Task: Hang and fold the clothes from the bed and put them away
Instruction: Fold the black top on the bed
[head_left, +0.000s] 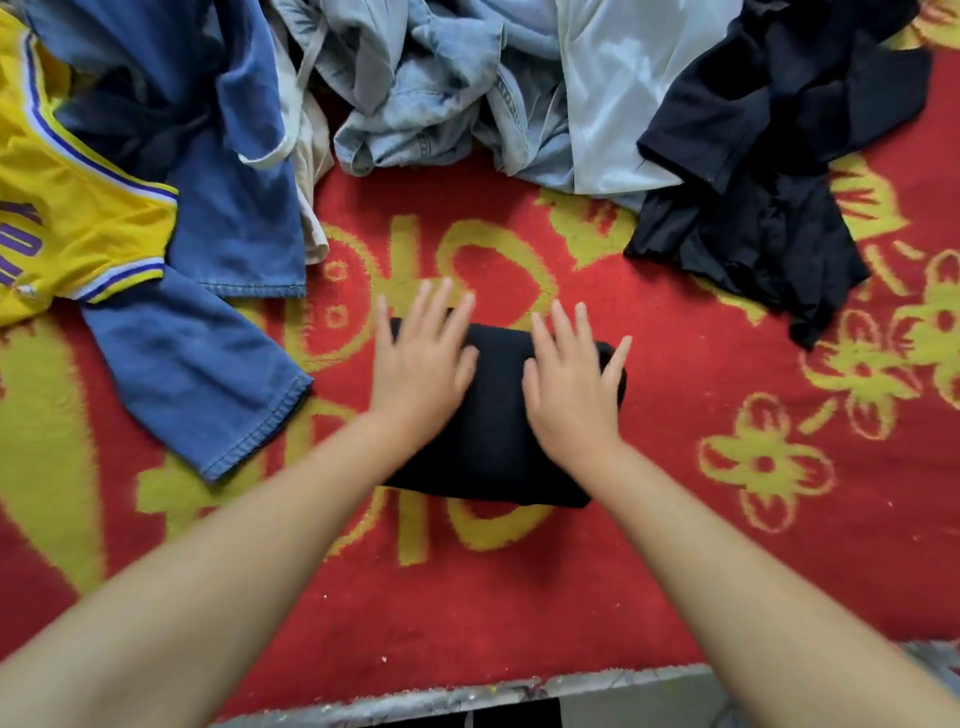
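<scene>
Both hands are pressing flat on a folded black garment (493, 415) lying mid-bed on the red-and-yellow blanket (675, 545). Left hand (423, 358) is resting on its left part, right hand (569, 379) on its right part; fingers straight and spread, grip released, nothing grasped. Unfolded clothes are lying beyond: yellow jersey (78, 218), blue denim shirt (218, 312), light denim pile (441, 93), black garment heap (769, 171).
</scene>
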